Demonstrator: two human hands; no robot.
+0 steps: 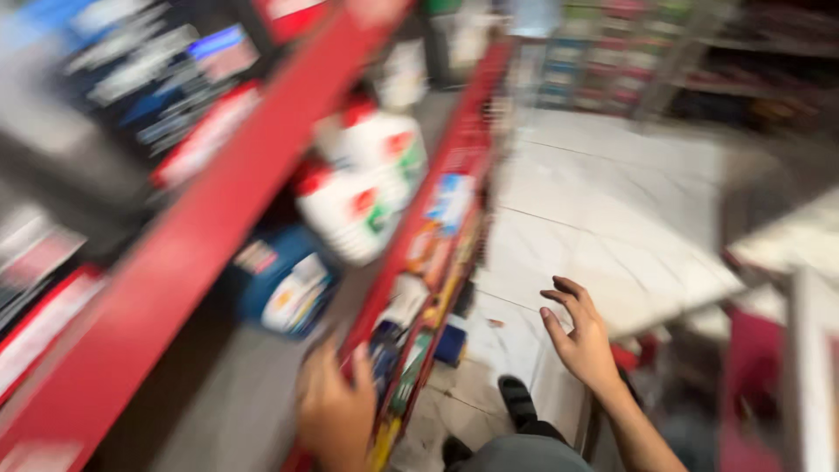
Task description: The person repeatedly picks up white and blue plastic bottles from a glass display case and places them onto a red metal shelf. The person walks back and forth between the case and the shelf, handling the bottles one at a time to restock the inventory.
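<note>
Shelf-reaching step, I judge: left hand (336, 411) grips the near red metal shelf edge (411, 262), right hand (581, 336) hangs open, empty; next needs steadier footing.

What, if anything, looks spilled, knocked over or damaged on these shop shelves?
Nothing clearly stands out, though heavy blur hides detail. White jugs with red caps and a blue container sit on the red shelves. Left hand rests at a shelf edge; right hand hangs empty over the floor.
</note>
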